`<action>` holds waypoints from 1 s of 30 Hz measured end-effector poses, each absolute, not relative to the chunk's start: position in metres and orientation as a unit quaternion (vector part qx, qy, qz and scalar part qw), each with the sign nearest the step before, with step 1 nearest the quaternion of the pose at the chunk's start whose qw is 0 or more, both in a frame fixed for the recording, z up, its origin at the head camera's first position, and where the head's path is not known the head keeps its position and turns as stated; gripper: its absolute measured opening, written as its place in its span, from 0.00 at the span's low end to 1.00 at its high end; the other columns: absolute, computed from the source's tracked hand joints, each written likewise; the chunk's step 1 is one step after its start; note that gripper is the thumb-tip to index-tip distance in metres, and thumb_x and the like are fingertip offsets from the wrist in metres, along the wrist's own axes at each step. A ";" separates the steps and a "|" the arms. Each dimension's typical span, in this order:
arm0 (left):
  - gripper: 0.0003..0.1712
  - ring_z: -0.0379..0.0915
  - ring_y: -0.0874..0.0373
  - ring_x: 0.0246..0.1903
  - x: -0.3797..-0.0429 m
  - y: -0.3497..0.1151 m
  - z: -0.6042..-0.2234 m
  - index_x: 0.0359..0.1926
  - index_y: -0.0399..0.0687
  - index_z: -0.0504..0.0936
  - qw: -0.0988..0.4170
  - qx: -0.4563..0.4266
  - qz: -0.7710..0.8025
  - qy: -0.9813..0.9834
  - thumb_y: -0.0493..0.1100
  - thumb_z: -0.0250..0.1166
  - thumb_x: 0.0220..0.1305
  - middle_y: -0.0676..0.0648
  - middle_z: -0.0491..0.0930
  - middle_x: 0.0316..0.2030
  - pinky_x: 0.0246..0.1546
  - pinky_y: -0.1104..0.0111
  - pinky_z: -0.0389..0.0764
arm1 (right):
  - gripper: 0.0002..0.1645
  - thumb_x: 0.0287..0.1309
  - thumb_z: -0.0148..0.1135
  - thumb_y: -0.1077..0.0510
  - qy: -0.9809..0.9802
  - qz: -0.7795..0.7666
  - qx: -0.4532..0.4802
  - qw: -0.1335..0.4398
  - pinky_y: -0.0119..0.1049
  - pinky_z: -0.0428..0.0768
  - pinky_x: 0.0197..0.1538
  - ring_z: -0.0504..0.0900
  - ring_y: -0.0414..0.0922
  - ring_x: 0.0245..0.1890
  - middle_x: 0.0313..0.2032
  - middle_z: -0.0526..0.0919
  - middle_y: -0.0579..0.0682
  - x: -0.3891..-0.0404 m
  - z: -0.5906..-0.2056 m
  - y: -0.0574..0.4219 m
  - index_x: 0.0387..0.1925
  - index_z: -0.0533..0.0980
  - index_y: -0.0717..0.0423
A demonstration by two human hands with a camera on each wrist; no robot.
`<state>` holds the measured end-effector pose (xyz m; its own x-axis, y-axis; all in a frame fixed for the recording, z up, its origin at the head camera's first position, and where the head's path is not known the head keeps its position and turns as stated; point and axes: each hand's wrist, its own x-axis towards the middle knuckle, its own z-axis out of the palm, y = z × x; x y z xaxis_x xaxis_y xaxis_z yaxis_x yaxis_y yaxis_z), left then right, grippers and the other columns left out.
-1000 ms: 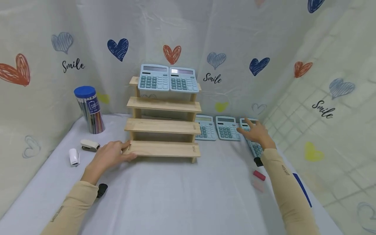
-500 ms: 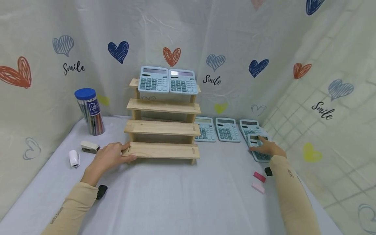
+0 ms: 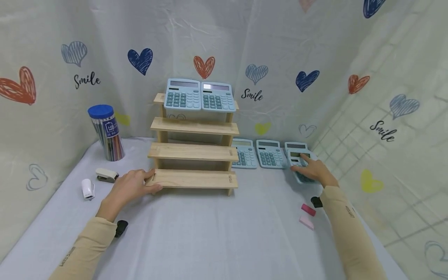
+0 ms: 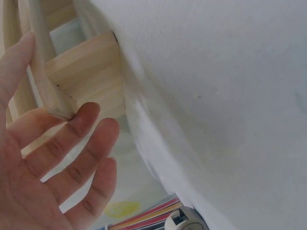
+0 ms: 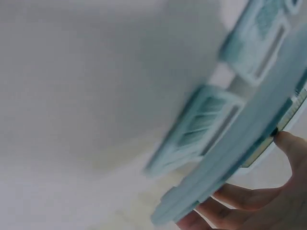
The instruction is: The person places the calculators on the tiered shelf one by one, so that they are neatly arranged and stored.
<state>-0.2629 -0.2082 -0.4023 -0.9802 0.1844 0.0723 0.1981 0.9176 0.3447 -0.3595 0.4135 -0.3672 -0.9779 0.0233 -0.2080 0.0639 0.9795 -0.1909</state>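
My left hand (image 3: 129, 186) grips the left end of the lowest shelf of a stepped wooden stand (image 3: 194, 179). In the left wrist view the thumb lies along the shelf's edge and the fingers (image 4: 84, 120) are at its end. My right hand (image 3: 315, 171) holds a light blue calculator (image 3: 294, 160), raised in front of another calculator (image 3: 295, 146) at the right of the back row. In the right wrist view the thumb is on the held calculator (image 5: 230, 148) near its display, with fingers beneath. Two calculators (image 3: 182, 93) lean side by side on the top shelf.
Two more calculators (image 3: 269, 153) stand between the stand and my right hand. On the left are a blue-lidded pencil jar (image 3: 108, 134), a stapler (image 3: 106, 175) and a small white item (image 3: 88, 189). Red (image 3: 308, 210) and pink (image 3: 306, 223) blocks lie at right.
My right hand came back toward me from the back row, took hold of the front calculator and lifted it, shifting slightly left. My left hand stayed on the stand.
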 end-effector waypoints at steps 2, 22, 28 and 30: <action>0.48 0.67 0.54 0.27 -0.262 -0.208 -0.402 0.69 0.40 0.71 0.019 -0.097 -0.179 -0.979 0.66 0.69 0.58 0.29 0.81 0.53 0.23 0.66 0.65 | 0.61 0.62 0.44 0.20 0.992 -0.100 -0.002 0.076 0.75 0.60 0.65 0.56 0.80 0.68 0.71 0.50 0.83 -0.360 -0.357 0.399 0.80 0.44 0.56; 0.49 0.68 0.53 0.29 -0.264 -0.208 -0.402 0.70 0.40 0.70 0.008 -0.099 -0.178 -0.979 0.67 0.68 0.58 0.26 0.76 0.59 0.23 0.65 0.66 | 0.51 0.57 0.57 0.26 0.979 -0.116 -0.164 -0.015 0.67 0.66 0.67 0.66 0.65 0.69 0.74 0.63 0.65 -0.347 -0.271 0.216 0.77 0.58 0.37; 0.49 0.67 0.53 0.27 -0.264 -0.208 -0.402 0.70 0.40 0.70 0.004 -0.096 -0.176 -0.980 0.68 0.68 0.58 0.25 0.76 0.60 0.22 0.65 0.65 | 0.50 0.54 0.57 0.24 0.975 -0.086 -0.203 -0.029 0.59 0.74 0.62 0.73 0.60 0.62 0.71 0.68 0.63 -0.352 -0.265 0.182 0.75 0.62 0.37; 0.49 0.67 0.53 0.28 -0.264 -0.208 -0.402 0.70 0.40 0.70 0.007 -0.097 -0.174 -0.980 0.67 0.68 0.59 0.26 0.76 0.59 0.22 0.65 0.66 | 0.51 0.54 0.56 0.23 0.975 -0.082 -0.205 -0.027 0.60 0.73 0.63 0.72 0.62 0.65 0.73 0.65 0.64 -0.358 -0.266 0.174 0.75 0.62 0.37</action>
